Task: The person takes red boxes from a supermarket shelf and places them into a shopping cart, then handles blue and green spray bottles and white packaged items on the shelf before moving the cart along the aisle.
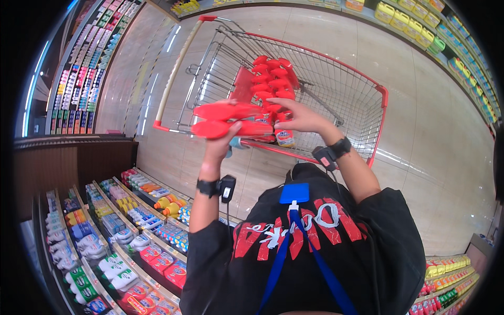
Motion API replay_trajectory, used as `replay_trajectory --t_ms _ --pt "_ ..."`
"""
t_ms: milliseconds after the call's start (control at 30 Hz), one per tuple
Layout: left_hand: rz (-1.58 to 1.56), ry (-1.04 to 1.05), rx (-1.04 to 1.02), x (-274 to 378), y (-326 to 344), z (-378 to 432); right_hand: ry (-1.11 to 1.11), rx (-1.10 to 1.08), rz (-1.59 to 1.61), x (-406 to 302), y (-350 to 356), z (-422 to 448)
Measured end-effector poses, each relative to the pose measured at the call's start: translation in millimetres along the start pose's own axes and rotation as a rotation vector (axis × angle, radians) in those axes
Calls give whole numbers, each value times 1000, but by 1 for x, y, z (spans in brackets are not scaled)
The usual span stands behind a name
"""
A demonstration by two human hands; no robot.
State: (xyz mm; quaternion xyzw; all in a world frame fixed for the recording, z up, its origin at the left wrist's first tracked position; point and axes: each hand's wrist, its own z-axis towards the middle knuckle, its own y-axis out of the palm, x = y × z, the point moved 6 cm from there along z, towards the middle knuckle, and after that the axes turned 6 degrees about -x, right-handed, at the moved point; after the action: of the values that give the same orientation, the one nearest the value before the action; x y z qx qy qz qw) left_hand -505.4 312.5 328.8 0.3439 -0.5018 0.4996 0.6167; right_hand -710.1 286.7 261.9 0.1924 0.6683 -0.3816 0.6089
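My left hand (226,136) grips two red plastic bottles (212,129), held side by side and lying flat over the near left part of a metal shopping cart (334,59) with red trim. To their right my right hand (301,116) is spread, fingers apart, near the bottles' narrow ends, holding nothing that I can see. Beneath and beyond the hands, several red-topped bottles (271,80) stand in rows in the cart, next to its red panel (241,84). The bottle (285,136) nearest me shows a printed label. The held bottles are blurred.
Shelves with cleaning products (138,220) run along the near left. More shelving with yellow jugs (401,19) lines the far right, and a stocked shelf (80,71) stands at the far left. Tiled floor (429,98) surrounds the cart, whose handle (177,75) is on the left.
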Motion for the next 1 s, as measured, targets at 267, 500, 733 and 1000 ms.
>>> replay_trajectory --t_ms 267,500,733,1000 --pt "-146 -667 -78 -154 57 33 93 -13 157 78 2 23" --pt "-345 -903 -100 -245 76 -12 247 -74 505 204 48 29" --pt "-326 -957 -87 -275 58 -3 211 -22 264 260 60 51" --pt "-509 -1157 255 -310 10 -19 533 74 207 259 51 89"
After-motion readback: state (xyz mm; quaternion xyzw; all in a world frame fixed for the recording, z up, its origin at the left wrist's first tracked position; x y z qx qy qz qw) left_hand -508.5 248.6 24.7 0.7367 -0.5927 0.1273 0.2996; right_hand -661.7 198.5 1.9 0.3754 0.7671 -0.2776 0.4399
